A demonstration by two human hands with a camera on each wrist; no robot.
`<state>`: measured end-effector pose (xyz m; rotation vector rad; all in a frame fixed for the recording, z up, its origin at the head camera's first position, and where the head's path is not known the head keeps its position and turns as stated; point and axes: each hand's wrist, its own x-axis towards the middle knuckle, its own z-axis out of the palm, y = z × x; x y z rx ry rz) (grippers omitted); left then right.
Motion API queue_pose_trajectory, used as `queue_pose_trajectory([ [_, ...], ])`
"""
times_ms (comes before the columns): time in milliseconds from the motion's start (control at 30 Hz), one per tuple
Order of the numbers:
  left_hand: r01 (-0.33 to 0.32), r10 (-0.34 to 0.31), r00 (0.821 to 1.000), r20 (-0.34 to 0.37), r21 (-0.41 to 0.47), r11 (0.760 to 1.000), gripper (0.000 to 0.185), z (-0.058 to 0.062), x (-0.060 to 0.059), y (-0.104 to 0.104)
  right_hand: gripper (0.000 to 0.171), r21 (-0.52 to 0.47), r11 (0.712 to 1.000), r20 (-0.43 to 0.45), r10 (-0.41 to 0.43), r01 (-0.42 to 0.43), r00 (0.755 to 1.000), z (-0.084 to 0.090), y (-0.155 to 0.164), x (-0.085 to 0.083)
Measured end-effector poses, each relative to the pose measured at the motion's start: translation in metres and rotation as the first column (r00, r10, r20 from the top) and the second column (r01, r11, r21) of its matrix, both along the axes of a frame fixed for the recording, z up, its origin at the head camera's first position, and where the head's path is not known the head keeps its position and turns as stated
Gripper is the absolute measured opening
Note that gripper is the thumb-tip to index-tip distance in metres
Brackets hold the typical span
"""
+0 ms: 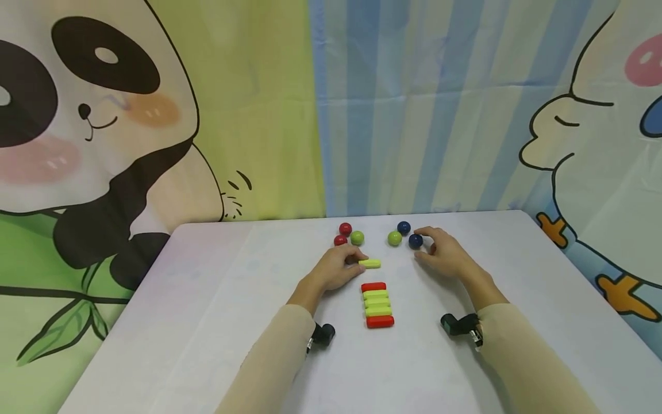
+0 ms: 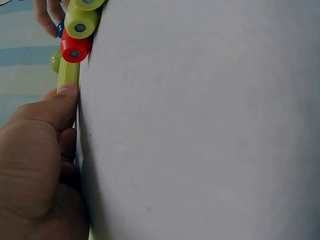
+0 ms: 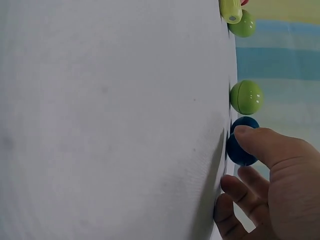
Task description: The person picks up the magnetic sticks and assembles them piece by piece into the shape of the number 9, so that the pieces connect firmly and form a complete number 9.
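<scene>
- My left hand (image 1: pixel 338 268) pinches the yellow-green stick (image 1: pixel 370 264), lying at 12 o'clock of the stick row (image 1: pixel 377 305).
- My right hand (image 1: pixel 445 256) grips the blue ball (image 1: pixel 415 241); a loose hold could let it roll off.

The balls (image 1: pixel 357 237) and the sticks (image 1: pixel 378 304) near them look like glossy smooth plastic; the table (image 1: pixel 207 322) beneath is matt white, and the backdrop (image 1: pixel 362 103) behind it printed cloth.
</scene>
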<state>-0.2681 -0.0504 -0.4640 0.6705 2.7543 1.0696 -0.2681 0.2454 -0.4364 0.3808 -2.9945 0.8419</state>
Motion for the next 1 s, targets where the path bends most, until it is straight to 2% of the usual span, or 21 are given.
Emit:
queue_pose_trajectory([
  [167, -0.021, 0.021, 0.999, 0.038, -0.024, 1.000, 0.017, -0.003, 0.005, -0.001, 0.052, -0.007, 1.000, 0.028, -0.003, 0.003, 1.000, -0.009, -0.004, 0.004],
  [467, -0.016, 0.016, 1.000, 0.007, 0.011, 1.000, 0.018, 0.000, 0.000, 0.001, 0.038, -0.041, 0.998, -0.023, 0.036, -0.037, 0.999, -0.003, -0.006, 0.006],
  [800, -0.027, 0.027, 1.000, 0.007, 0.021, 0.999, 0.018, 0.002, -0.003, -0.001, 0.046, -0.038, 0.992, 0.001, 0.123, -0.123, 0.992, 0.004, -0.019, 0.014],
  [1000, -0.031, 0.030, 0.999, 0.017, 0.021, 0.999, 0.018, 0.001, -0.002, 0.000, 0.042, -0.063, 0.984, 0.013, 0.170, -0.169, 0.985, 0.003, -0.024, 0.019],
])
